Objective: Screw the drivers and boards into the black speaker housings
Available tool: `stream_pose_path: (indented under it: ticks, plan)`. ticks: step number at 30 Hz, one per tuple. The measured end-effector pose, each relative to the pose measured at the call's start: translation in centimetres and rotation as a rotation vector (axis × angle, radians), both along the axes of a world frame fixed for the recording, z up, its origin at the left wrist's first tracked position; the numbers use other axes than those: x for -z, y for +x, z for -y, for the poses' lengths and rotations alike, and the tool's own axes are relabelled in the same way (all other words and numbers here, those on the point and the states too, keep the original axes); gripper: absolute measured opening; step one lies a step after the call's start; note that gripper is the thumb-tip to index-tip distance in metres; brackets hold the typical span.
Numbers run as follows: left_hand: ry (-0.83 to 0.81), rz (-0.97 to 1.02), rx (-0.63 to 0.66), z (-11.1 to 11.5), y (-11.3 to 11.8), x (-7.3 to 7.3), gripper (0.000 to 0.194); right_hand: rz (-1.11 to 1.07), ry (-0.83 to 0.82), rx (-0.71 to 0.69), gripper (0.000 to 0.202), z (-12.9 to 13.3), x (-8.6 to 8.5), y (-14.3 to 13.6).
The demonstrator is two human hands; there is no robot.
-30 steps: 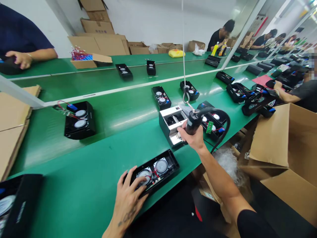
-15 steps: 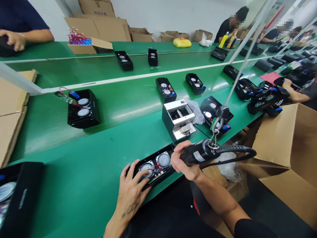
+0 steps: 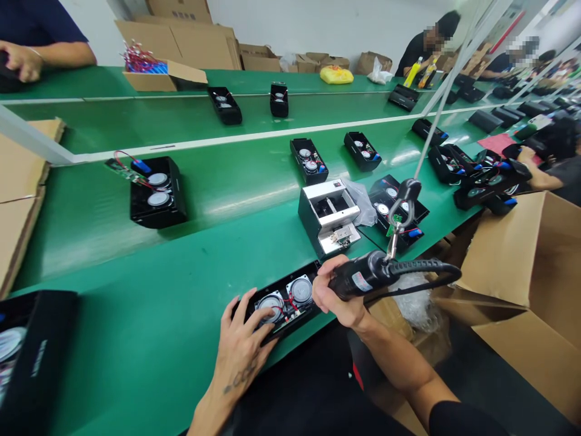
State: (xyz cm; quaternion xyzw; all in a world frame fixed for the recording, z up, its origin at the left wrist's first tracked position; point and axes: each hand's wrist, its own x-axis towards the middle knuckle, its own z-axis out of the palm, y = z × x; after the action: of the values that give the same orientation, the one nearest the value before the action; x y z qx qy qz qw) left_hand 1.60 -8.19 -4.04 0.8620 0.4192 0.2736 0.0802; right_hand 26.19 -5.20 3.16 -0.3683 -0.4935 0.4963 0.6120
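Brought down since a second ago: screwdriver (image 3: 358, 277), clasped in right hand (image 3: 336, 297), to open black speaker (image 3: 285, 312) at six o'clock; grey cones (image 3: 300, 291), red wires (image 3: 289, 300), under spread left hand (image 3: 245, 345). Green table (image 3: 154, 327); cardboard boxes (image 3: 204, 48) at eleven.

No wording, brand or number can be made out. A small pale label (image 3: 362, 281) with reddish print is borne by the black driver (image 3: 377, 268), but its characters are too blurred to be read. A short line of white lettering (image 3: 40, 358) is carried on the outer side of the black case (image 3: 57, 339) at lower left; it is perhaps a brand mark, though no letter can be told.
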Motion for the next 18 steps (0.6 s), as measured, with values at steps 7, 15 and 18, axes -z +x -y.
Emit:
stream_pose_path:
  ticks: [7, 15, 18]
  plan:
    - [0.024, -0.011, -0.015, 0.2, 0.1, 0.3, 0.009, 0.097, 0.023, -0.037, 0.024, 0.2, -1.1, -0.4]
    - [-0.004, 0.012, -0.01, 0.2, 0.2, 0.3, 0.012, 0.288, -0.009, -0.085, 0.02, 0.5, -0.9, -0.6]
    - [-0.011, 0.003, -0.01, 0.2, 0.2, 0.2, 0.012, 0.386, 0.041, -0.098, 0.02, 0.2, -1.3, -1.0]
